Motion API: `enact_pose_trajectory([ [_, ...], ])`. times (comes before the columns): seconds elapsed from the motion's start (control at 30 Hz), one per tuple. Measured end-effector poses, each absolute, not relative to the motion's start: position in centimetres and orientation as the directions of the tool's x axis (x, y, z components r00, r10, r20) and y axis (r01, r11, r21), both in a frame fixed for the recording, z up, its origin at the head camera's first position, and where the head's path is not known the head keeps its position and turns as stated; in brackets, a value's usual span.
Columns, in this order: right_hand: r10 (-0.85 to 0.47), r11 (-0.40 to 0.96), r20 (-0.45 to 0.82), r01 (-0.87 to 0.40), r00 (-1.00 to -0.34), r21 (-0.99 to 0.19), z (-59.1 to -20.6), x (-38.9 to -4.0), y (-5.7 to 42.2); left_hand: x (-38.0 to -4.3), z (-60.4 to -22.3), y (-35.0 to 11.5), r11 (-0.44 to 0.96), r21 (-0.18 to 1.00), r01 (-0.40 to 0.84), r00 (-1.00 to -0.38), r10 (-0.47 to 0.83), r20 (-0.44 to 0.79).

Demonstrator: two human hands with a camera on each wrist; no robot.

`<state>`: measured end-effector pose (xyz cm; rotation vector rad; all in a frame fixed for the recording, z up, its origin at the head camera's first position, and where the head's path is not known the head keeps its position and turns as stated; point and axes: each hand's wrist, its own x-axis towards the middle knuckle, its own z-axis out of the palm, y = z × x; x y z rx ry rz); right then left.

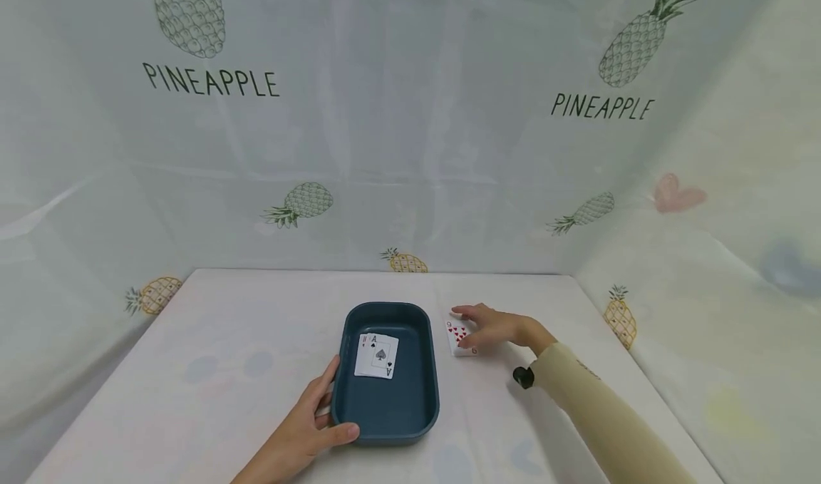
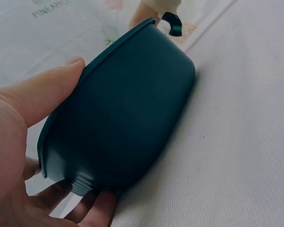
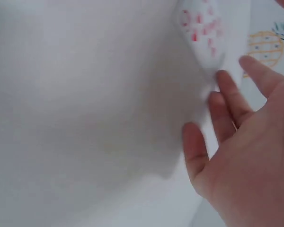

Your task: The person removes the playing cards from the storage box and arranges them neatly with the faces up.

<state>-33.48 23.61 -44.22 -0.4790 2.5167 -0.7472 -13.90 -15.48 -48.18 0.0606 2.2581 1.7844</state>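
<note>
1. Pineapple-print sheeting [image 1: 410, 135] backed a white-covered table [image 1: 256, 327].
2. One blue tray [image 1: 388, 413] had its long axis from 12 to 6 o'clock; the left hand [image 1: 314, 409] gripped it at 8 o'clock.
3. Inside lay at least two cards, one ace of spades [image 1: 381, 358] topmost, tilted toward 1.
4. One nine of hearts [image 1: 457, 333], tilted toward 11, lay at the tray's 2 o'clock under the right hand's [image 1: 494, 327] spread fingers.
</note>
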Motion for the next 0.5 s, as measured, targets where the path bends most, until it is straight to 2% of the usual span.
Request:
enact_pose_trajectory([
  [0.17, -0.471, 0.750, -0.283, -0.210, -0.836, -0.627, -42.5, -33.0, 23.6, -13.8, -48.2, -15.4, 0.251, 0.958, -0.136, -0.964, 0.189, -0.186],
  [0.3, -0.512, 0.713, -0.187, -0.292, -0.839, -0.638, -40.5, -32.4, 22.1, -13.8, -48.1, -15.4, 0.252, 0.957, -0.140, -0.965, 0.181, -0.189],
  [0.5, -0.592, 0.657, -0.067, -0.433, -0.803, -0.618, -37.1, -30.7, 18.1, -13.8, -48.1, -15.3, 0.258, 0.954, -0.149, -0.966, 0.170, -0.197],
])
